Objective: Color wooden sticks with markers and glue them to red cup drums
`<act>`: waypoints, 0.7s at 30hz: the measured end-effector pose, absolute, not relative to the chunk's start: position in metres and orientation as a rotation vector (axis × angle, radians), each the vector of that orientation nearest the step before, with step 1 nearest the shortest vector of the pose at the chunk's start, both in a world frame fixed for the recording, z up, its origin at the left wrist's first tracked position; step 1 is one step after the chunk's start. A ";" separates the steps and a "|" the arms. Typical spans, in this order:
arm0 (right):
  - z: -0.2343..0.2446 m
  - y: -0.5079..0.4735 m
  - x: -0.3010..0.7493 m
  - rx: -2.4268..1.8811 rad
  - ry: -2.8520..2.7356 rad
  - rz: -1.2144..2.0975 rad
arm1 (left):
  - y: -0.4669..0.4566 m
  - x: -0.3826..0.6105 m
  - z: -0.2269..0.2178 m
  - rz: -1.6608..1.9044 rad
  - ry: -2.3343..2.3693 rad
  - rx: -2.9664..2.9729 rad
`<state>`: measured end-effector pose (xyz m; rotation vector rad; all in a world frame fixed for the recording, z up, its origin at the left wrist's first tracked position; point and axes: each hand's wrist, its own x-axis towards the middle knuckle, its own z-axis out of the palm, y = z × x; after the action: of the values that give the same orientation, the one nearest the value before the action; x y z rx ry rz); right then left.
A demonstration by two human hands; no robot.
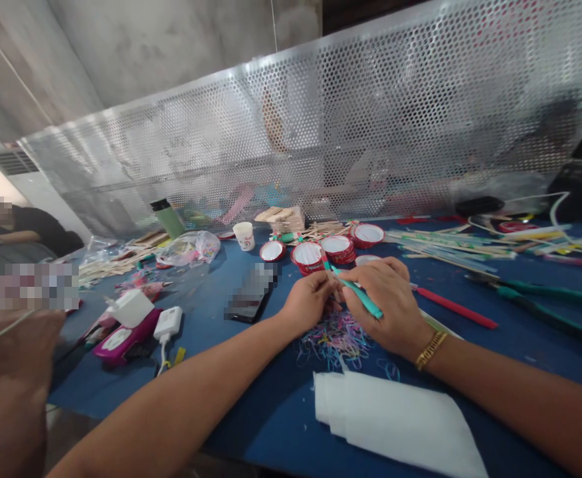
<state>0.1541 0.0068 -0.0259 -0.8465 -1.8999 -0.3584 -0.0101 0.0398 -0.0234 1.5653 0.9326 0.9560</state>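
Holding a teal stick (365, 300) tight in the right hand (390, 305), by a thin strip (326, 263) pinched in the left hand (308, 302), above loose bands (338, 342) on the table (266, 398); this seems to need steadiness.

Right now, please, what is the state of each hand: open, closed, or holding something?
Left hand: closed, seemingly pinching a thin stick, partly hidden.
Right hand: closed, holding a teal pen-like tool.

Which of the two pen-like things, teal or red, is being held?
The teal one, held in the right hand; the red one lies on the blue table, farther to the right.
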 end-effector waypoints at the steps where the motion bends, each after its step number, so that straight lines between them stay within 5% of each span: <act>1: -0.026 0.007 0.154 -0.861 -1.888 -0.355 | 0.040 -0.010 -0.024 0.953 0.928 1.551; 21: -0.025 0.007 0.154 -0.863 -1.891 -0.333 | 0.041 -0.011 -0.026 0.962 0.916 1.548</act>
<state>0.1542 0.0074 -0.0255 -0.8632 -1.8912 -0.3333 -0.0108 0.0414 -0.0260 1.5483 0.9165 0.9619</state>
